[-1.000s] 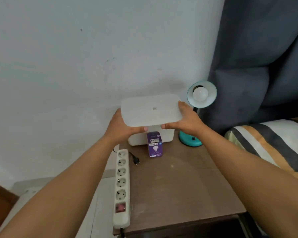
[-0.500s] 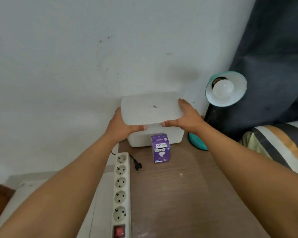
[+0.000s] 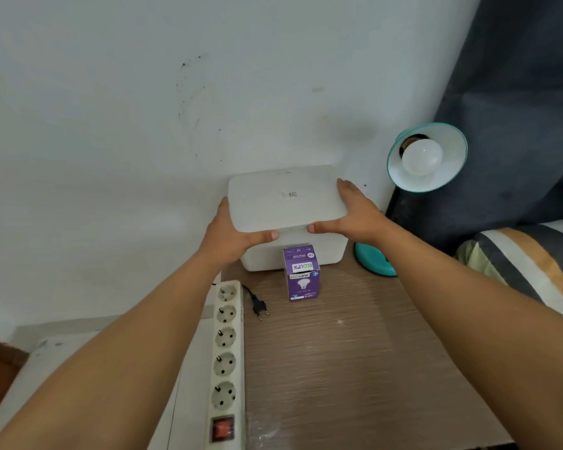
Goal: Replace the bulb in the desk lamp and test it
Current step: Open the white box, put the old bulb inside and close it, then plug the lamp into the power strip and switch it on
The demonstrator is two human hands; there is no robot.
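White plastic box lid (image 3: 285,198) is pinched at its left and right ends by left hand (image 3: 231,237) and right hand (image 3: 355,212), likely to open the far box (image 3: 325,251).

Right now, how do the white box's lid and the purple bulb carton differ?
The lid is white, wide and flat; the bulb carton is purple, small and upright. The lid is gripped at its ends by the left hand and right hand over the white box; the carton stands untouched on the desk in front of that box. Both carry printed markings.
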